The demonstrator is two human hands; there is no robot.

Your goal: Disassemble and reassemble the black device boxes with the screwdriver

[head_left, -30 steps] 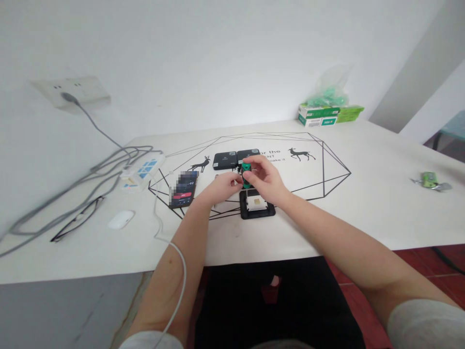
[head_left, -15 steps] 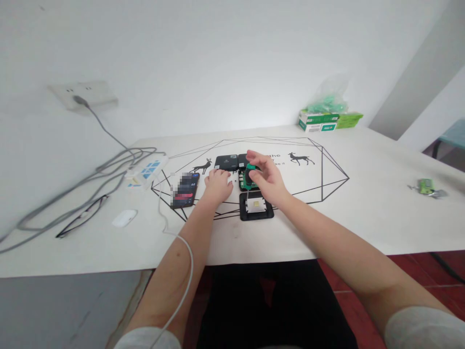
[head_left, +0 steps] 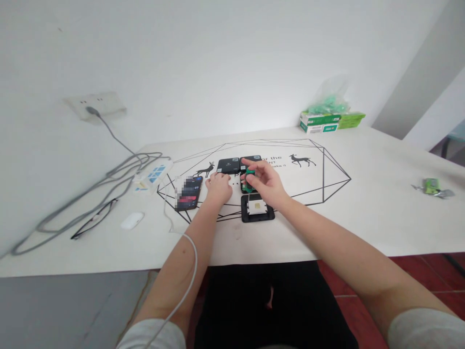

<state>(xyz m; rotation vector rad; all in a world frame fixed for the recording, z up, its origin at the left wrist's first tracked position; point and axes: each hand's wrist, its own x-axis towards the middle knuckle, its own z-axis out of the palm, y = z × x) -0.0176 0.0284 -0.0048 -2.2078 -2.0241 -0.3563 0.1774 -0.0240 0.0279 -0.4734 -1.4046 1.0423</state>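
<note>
Green clip-like piece [head_left: 248, 178] sits just above centre of the frame, pinched in the grip of the right hand [head_left: 263, 182] - thumb and fingertips clenched on it, holding it a little off the counter [head_left: 363, 203]. Its long axis looks roughly upright, but it's small and half hidden by fingers, so I can't say for sure.

The relation that matters: the piece hangs just above and slightly left of the black tray [head_left: 245, 216] in the picture, near it but not touching. The right hand is obviously the nearer one. The left hand [head_left: 219, 186] is just to the left of the piece, lying palm-down on the counter, grip released, nothing in it.

Containers:
- the black tray holds a white square part [head_left: 257, 207] with a yellowish patch in the middle
- two black boxes [head_left: 228, 165] sit side by side just above the hands, both closed - the right one is partly behind the fingers
- a green-and-white carton [head_left: 321, 122] in the upper right has a crumpled green bag [head_left: 327, 99] on top

Left of the hands there's a phone [head_left: 189, 193], then a power strip [head_left: 152, 175], glasses [head_left: 92, 220] and a small white case [head_left: 132, 221]. A white cable [head_left: 181, 237] runs along the left forearm.
</note>
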